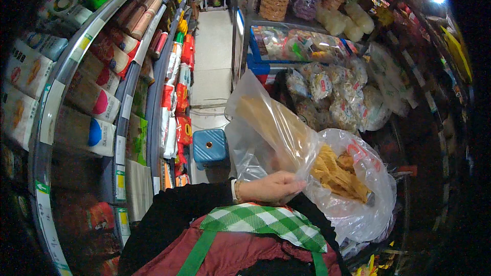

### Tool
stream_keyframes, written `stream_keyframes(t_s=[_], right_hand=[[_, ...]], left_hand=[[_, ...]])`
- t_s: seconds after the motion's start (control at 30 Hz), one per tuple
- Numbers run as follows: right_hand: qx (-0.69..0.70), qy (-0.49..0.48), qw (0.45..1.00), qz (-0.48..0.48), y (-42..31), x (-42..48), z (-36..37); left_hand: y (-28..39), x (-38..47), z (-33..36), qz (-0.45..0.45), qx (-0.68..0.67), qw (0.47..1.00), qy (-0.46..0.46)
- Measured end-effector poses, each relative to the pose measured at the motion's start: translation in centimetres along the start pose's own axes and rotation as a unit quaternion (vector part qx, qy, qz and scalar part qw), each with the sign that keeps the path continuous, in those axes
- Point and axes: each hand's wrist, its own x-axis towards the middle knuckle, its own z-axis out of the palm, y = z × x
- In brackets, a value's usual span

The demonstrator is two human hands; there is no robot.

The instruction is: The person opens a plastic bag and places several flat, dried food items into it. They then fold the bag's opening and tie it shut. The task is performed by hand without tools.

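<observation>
My left hand (270,187) crosses in front of my apron (261,218), fingers closed on the edge of a clear plastic bag (245,153). A long tan sheet-like food (272,122), resembling dried bean curd sheet, shows through this bag's film. Touching it on the right, a larger clear plastic bag (376,214) gapes open. Folded yellow-brown sheets (337,174) of similar look lie inside. My right sleeve (314,205) runs up behind my left hand. A blurred pinkish patch behind the film may be my right hand; its grip is hidden.
Shelves with packaged goods (103,136) line the left side. A blue stool (209,146) stands in the tiled aisle (211,53). Bagged food (330,92) is heaped before a glass-topped freezer chest (299,44) at right. Stacked round cakes (274,5) sit above it.
</observation>
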Motion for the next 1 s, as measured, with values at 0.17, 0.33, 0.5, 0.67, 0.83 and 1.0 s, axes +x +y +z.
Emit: stream_keyframes(t_s=[0.17,0.33,0.5,0.67,0.83,1.0], right_hand=[[0.001,-0.003,1.000,0.001,0.1,-0.5,0.8],[0.003,-0.017,1.000,-0.010,0.1,-0.1,1.8],[0.059,-0.039,0.997,-0.020,1.5,0.3,1.2],[0.047,-0.087,0.990,0.096,2.9,1.1,-0.5],[-0.121,-0.129,0.984,0.023,-0.4,-0.9,-2.6],[-0.354,-0.020,0.933,-0.059,-6.6,-4.7,-4.2]], left_hand=[[0.6,-0.1,0.0,0.046,0.026,0.998,0.037],[2.3,-1.3,-2.1,0.191,0.035,0.967,0.164],[5.0,-2.8,-4.1,0.161,-0.085,0.934,0.306],[5.6,-2.6,-4.5,0.114,-0.085,0.955,0.259],[6.5,-2.5,-4.4,0.116,-0.046,0.942,0.312],[7.9,-3.1,-2.6,0.117,-0.063,0.908,0.397]])
